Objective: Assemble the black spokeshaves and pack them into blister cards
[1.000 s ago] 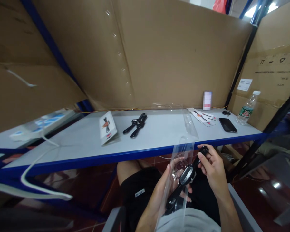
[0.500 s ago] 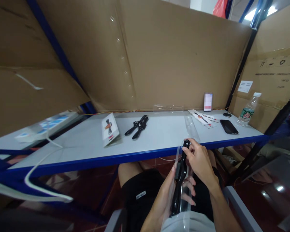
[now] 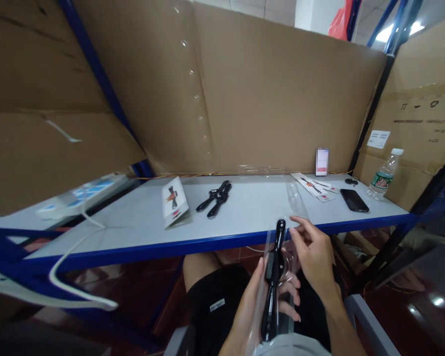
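Since a second ago, lying straight in the clear tray (image 3: 287, 257) now, the watch (image 3: 273, 277), no longer angled. Left hand (image 3: 254, 301) cupping tray and watch from below at 6 o'clock, fingers curled around. Right hand (image 3: 313, 257) loosening, fingertips spread beside the strap tip. Probably handling light, floppy, slick; gripping best at the stiff case. Lying farther, at 11 o'clock on the shelf (image 3: 244, 207), more straps (image 3: 215, 198).

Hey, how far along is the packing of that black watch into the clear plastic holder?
Mostly seated: the black watch lies lengthwise in the clear plastic holder, which the left hand grips from below. In hand: the right hand hovers open by the strap's upper end, not gripping it. Left: more watches lie loose on the table, with printed cards and another clear holder unused.
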A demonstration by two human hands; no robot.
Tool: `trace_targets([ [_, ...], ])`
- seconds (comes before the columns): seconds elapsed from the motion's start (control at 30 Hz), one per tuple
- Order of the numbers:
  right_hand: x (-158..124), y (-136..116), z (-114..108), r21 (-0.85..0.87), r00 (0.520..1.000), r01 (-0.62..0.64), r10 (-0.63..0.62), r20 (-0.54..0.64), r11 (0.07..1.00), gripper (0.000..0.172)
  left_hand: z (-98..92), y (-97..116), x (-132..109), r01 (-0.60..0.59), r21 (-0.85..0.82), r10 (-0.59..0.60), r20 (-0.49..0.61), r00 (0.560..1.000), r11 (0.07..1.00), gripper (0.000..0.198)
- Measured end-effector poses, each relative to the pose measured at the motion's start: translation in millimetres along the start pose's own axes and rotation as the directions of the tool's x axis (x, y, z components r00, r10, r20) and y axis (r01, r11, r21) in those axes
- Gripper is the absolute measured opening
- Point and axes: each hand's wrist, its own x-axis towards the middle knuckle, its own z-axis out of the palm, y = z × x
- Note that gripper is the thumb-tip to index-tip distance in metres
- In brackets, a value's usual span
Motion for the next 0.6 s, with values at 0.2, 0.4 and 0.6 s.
trace_targets([
  [0.2, 2.5, 3.4, -9.2, 0.047, 0.998, 0.014, -0.011, -0.065, 0.999, 0.025, 19.0, 25.4, -17.6, -0.171, -0.025, 0.150, -0.373, 0.916, 0.985, 0.055],
  [0.4, 58.5, -6.2, 62.8, -0.201, 0.946, 0.244, -0.188, 0.264, 0.949, 0.023, 22.9, 61.9, -46.0, -0.602, 0.176, 0.536, -0.685, 0.493, 0.779, 0.055],
  [0.6, 124.2, -0.8, 151.3, -0.368, 0.704, 0.568, -0.203, 0.681, 0.736, 0.062, 22.3, 83.5, -62.7, -0.716, 0.267, 0.623, -0.727, 0.289, 0.645, 0.051],
])
